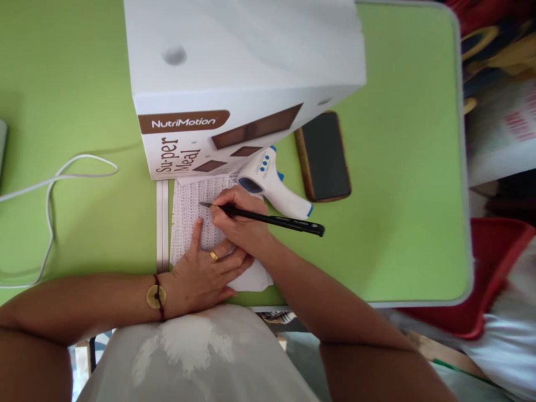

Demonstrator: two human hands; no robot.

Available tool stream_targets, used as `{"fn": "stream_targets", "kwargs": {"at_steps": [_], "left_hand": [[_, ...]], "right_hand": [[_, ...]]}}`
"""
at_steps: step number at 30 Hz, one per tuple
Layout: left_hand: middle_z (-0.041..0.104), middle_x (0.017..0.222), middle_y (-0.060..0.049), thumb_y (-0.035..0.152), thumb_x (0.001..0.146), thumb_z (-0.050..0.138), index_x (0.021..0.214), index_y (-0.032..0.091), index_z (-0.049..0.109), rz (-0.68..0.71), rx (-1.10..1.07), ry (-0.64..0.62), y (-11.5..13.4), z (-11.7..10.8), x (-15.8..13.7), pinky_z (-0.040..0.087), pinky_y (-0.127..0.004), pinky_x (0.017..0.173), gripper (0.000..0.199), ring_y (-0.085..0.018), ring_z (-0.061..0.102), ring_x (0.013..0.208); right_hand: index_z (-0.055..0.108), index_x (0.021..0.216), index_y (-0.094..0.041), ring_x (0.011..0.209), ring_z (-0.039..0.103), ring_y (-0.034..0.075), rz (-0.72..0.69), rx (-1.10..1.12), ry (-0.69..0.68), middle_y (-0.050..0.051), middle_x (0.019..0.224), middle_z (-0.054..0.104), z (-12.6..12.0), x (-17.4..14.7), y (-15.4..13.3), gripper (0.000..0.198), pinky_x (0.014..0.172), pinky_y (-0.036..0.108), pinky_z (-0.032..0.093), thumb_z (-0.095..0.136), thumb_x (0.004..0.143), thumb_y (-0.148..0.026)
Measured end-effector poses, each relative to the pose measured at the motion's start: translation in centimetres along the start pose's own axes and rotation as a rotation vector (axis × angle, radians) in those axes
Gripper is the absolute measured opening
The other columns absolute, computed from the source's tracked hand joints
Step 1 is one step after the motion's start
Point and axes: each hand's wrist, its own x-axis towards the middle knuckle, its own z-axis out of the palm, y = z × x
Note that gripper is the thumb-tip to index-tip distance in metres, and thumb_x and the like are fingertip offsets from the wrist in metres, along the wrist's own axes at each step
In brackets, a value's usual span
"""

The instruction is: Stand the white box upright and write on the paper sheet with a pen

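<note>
My right hand (243, 218) is closed around a black pen (285, 221), its tip pointing left at a sheet of paper (188, 223) filled with rows of small handwriting. My left hand (211, 268) lies flat across the lower part of the paper with the fingers apart, a gold ring on one finger, and its fingers reach under the right hand. Just beyond my right hand lies a white and blue infrared thermometer (276, 187). Part of the paper is hidden beneath both hands, and its top edge meets a white box.
The tall white NutriMotion box (247, 61) stands behind the paper on the green table (402, 167). A dark phone (325, 156) lies right of the thermometer. A white cable (50, 212) curls at the left. Beyond the table's right edge is a red tub (494, 268).
</note>
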Motion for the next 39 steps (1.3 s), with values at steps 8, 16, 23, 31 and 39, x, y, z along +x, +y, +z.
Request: {"fn": "stream_targets", "kwargs": {"at_steps": [8,16,23,31,39], "left_hand": [[0.037,0.154,-0.007,0.058,0.095,0.055,0.149,0.021,0.039,0.005,-0.001,0.003,-0.03,-0.10,0.04,0.031,-0.082,0.103,0.067,-0.037,0.024,0.143],[0.036,0.155,-0.006,0.056,0.096,0.055,0.149,0.022,0.039,0.000,-0.035,-0.033,-0.12,-0.41,0.15,0.028,-0.082,0.105,0.065,-0.036,0.024,0.144],[0.036,0.155,-0.005,0.056,0.096,0.055,0.149,0.024,0.039,0.004,-0.026,-0.043,-0.08,-0.49,0.19,0.030,-0.082,0.103,0.064,-0.035,0.025,0.143],[0.036,0.155,-0.005,0.057,0.096,0.054,0.147,0.026,0.043,-0.001,-0.018,-0.022,-0.08,-0.31,0.03,0.028,-0.083,0.104,0.061,-0.036,0.025,0.143],[0.038,0.154,-0.005,0.059,0.095,0.055,0.148,0.025,0.041,-0.011,-0.009,-0.007,-0.03,-0.17,0.03,0.028,-0.081,0.105,0.065,-0.038,0.021,0.145]], "right_hand": [[0.052,0.070,-0.022,0.056,0.054,0.011,-0.049,0.025,0.018,-0.006,0.062,0.057,-0.03,0.18,-0.06,0.010,0.054,0.023,0.045,0.055,0.077,-0.015],[0.052,0.069,-0.022,0.055,0.053,0.012,-0.028,-0.003,0.028,-0.005,0.060,0.056,0.09,0.16,0.02,0.009,0.054,0.025,0.044,0.053,0.077,-0.018],[0.050,0.069,-0.023,0.056,0.053,0.012,-0.035,-0.015,0.027,-0.005,0.061,0.056,0.04,0.20,0.03,0.009,0.055,0.025,0.045,0.053,0.077,-0.018],[0.050,0.068,-0.023,0.053,0.051,0.011,-0.010,-0.010,0.031,-0.005,0.058,0.054,0.09,0.15,-0.35,0.010,0.052,0.024,0.044,0.051,0.076,-0.019],[0.050,0.067,-0.023,0.053,0.051,0.012,-0.003,0.005,0.014,-0.005,0.058,0.054,-0.14,0.17,-0.19,0.010,0.052,0.025,0.044,0.053,0.076,-0.019]]}}
